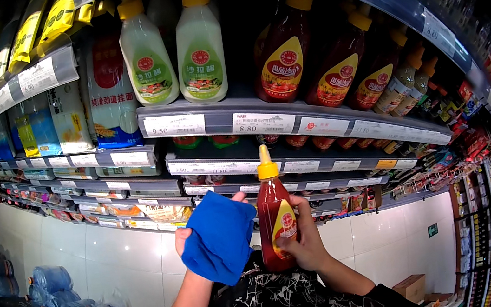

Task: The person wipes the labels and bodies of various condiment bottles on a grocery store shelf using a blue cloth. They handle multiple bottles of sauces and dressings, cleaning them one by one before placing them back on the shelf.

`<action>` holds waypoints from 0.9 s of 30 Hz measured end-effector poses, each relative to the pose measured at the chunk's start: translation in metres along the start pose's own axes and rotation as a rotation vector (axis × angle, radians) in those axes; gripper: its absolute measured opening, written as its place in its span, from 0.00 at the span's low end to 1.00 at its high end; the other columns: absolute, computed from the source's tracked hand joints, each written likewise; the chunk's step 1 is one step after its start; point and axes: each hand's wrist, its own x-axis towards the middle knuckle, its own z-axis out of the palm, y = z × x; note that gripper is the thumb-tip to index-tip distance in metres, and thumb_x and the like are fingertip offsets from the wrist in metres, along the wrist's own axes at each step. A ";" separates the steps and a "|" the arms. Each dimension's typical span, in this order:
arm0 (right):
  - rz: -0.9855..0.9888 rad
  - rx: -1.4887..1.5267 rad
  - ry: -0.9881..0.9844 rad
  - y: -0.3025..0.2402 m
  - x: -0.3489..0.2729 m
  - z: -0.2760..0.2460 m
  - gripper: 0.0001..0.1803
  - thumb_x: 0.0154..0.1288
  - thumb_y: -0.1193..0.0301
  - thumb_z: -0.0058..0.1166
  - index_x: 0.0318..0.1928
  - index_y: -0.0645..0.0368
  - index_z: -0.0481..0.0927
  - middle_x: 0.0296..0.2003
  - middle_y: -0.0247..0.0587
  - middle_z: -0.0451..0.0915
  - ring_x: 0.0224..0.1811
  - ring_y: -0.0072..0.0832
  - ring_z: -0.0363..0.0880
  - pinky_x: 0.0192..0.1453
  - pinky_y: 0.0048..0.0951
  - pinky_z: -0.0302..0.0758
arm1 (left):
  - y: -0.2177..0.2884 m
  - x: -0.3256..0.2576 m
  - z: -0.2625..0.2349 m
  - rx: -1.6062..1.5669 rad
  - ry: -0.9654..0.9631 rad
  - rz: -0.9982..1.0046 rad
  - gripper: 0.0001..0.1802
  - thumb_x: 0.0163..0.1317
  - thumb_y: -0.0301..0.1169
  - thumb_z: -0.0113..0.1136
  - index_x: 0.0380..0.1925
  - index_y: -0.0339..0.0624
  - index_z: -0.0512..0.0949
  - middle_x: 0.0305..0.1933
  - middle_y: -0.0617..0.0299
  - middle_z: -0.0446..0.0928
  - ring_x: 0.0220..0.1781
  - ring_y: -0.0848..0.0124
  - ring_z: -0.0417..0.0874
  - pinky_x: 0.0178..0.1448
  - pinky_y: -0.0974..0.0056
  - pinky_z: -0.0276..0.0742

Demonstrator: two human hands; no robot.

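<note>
My right hand [306, 239] grips a red sauce squeeze bottle [275, 216] with a yellow cap, upright in front of my chest. My left hand [183, 239] holds a blue cloth [219, 237] right beside the bottle's left side; most of that hand is hidden behind the cloth. Both are held below the grey store shelves [232, 107].
On the shelf above stand two white dressing bottles [174, 49] and several red sauce bottles [308, 60] with yellow caps. Packaged goods [84, 108] fill the shelves to the left. Large water jugs [63, 298] lie on the white tiled floor [107, 252] at lower left. A cardboard box [411, 286] sits lower right.
</note>
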 end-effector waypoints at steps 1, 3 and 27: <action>-0.029 -0.211 -0.030 -0.003 0.004 0.003 0.37 0.60 0.78 0.61 0.64 0.59 0.52 0.53 0.49 0.71 0.53 0.30 0.77 0.56 0.33 0.77 | -0.005 -0.003 -0.001 0.046 0.049 -0.028 0.46 0.58 0.53 0.49 0.72 0.35 0.58 0.75 0.41 0.59 0.74 0.49 0.64 0.77 0.48 0.59; -0.119 -0.393 -0.040 -0.002 0.009 0.018 0.38 0.60 0.75 0.62 0.67 0.63 0.57 0.50 0.52 0.76 0.49 0.35 0.81 0.54 0.34 0.79 | -0.019 0.000 0.014 0.087 0.136 -0.052 0.41 0.67 0.56 0.40 0.70 0.36 0.61 0.71 0.44 0.66 0.70 0.52 0.70 0.74 0.50 0.63; -0.319 -0.549 -0.097 0.014 0.003 0.049 0.35 0.57 0.67 0.70 0.60 0.69 0.66 0.44 0.57 0.83 0.46 0.41 0.87 0.49 0.35 0.81 | 0.011 -0.006 0.043 0.576 0.087 0.271 0.32 0.66 0.43 0.62 0.61 0.35 0.65 0.51 0.49 0.78 0.53 0.59 0.83 0.60 0.53 0.79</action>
